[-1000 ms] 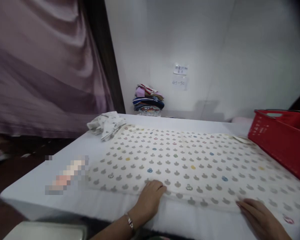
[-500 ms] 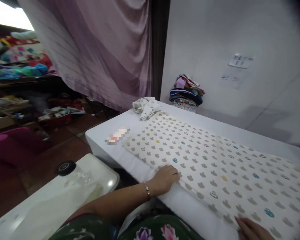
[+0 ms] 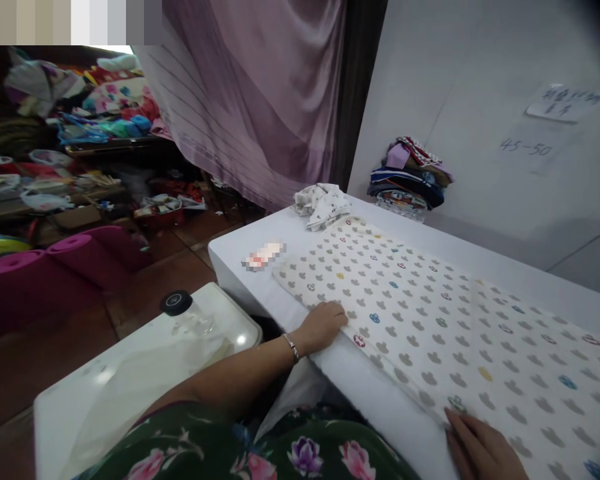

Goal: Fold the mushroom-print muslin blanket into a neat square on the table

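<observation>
A cream cloth [image 3: 415,313] printed with grey bunny-head shapes and small coloured mushrooms lies spread flat over the white table. My left hand [image 3: 324,327], with a bracelet at the wrist, has its fingers curled over the cloth's near edge. Farther right along that same edge, my right hand [image 3: 483,443] pinches the cloth beside a green mushroom print. Part of the right hand runs out of the frame at the bottom. A crumpled white printed cloth [image 3: 323,205] sits at the far left corner of the spread cloth.
A blurred-out small object [image 3: 264,257] lies on the white table [image 3: 235,243]. Folded fabrics [image 3: 407,177] are stacked by the wall. At left stands a white sewing-machine-like surface [image 3: 60,400] with a black round cap [image 3: 176,303]. A purple curtain [image 3: 260,100] hangs behind; pink rolls [image 3: 75,267] lie beyond.
The view has turned left. Both hands have slid leftward along the cloth's near edge, baring a red mushroom print beside the left hand. The cloth stays spread out.
</observation>
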